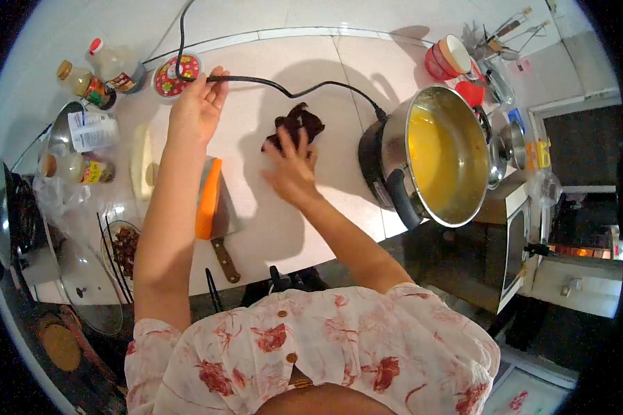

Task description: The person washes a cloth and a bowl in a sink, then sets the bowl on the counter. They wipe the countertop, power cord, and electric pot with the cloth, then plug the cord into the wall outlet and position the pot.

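My left hand (202, 104) is raised over the left part of the counter, its fingers closed on a black power cord (256, 79). The cord runs right to the dark base (370, 162) under a steel pot (483, 187). Yellow liquid (432, 155) shows inside the pot. At mid-counter a crumpled dark brown cloth-like thing (311, 126) lies bunched up. My right hand (292, 166) reaches onto it with fingers spread, the fingertips over its near side; the hand is slightly blurred. How firmly those fingers press is hidden.
A cleaver (223, 259) and an orange-edged item (210, 200) lie by my left forearm. Sauce bottles (121, 69), a red patterned lid (160, 81) and a bowl of dark pieces (123, 242) stand left. Stacked red bowls (444, 59) and utensils are at back right.
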{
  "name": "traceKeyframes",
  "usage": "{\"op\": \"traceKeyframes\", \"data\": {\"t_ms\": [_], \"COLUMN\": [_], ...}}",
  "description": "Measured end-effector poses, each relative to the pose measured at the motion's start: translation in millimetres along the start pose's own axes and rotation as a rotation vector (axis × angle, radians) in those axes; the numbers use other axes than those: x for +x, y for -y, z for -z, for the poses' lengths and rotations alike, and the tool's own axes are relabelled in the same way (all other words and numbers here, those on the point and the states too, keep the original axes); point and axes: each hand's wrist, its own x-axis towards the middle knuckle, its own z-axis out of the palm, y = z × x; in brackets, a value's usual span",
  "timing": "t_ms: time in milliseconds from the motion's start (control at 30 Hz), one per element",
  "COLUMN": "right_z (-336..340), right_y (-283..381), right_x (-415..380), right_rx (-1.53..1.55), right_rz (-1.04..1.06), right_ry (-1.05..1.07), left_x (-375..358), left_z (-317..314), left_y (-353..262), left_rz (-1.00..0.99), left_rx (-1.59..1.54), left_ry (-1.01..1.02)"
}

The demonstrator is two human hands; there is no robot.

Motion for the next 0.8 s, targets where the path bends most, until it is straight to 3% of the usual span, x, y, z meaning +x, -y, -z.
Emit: {"op": "traceKeyframes", "data": {"t_ms": [100, 167, 333, 433, 500, 533, 633, 667, 733, 800], "right_z": [-24.9, -19.7, -24.7, -13.1, -11.0, -37.6, -31.7, -20.1, -29.7, 7.2], "right_y": [-24.9, -50.1, -119.7, -102.2, -70.3, -65.4, -6.2, 8.1, -14.6, -36.1], "right_x": [15.0, 33.2, 57.6, 62.4, 41.2, 30.8, -23.2, -32.3, -17.5, 5.0], "right_rx": [-0.013, -0.15, -0.127, -0.099, -0.186, -0.068, 0.176, 0.36, 0.786, 1.105], "right_rz": [-0.017, -0.235, -0.497, -0.532, -0.367, -0.34, 0.099, 0.069, 0.161, -0.431], "right_ry": [0.044, -0.065, -0.342, -0.204, -0.218, -0.23, -0.255, -0.065, -0.043, 0.105], "left_x": [-4.6, -4.7, -8.7, -5.6, -4.0, -4.6, -4.4, -4.1, -5.4, -8.9], "left_z": [-3.9, -3.6, -2.7, -0.9, -0.3, 1.7, 0.8, -0.9, 0.1, 0.4], "left_y": [0.0, -0.2, 2.4, 3.1, 3.3, 3.6, 5.8, 5.0, 1.2, -4.1], "left_rz": [-0.013, 0.007, 0.032, 0.022, 0.016, 0.012, 0.03, 0.026, 0.021, 0.03], "left_rx": [0.02, 0.025, -0.002, -0.008, -0.012, -0.014, -0.059, -0.053, 0.017, 0.006], "left_ry": [-0.003, 0.019, 0.037, 0.052, 0.056, 0.049, 0.037, 0.033, 0.071, 0.086]}}
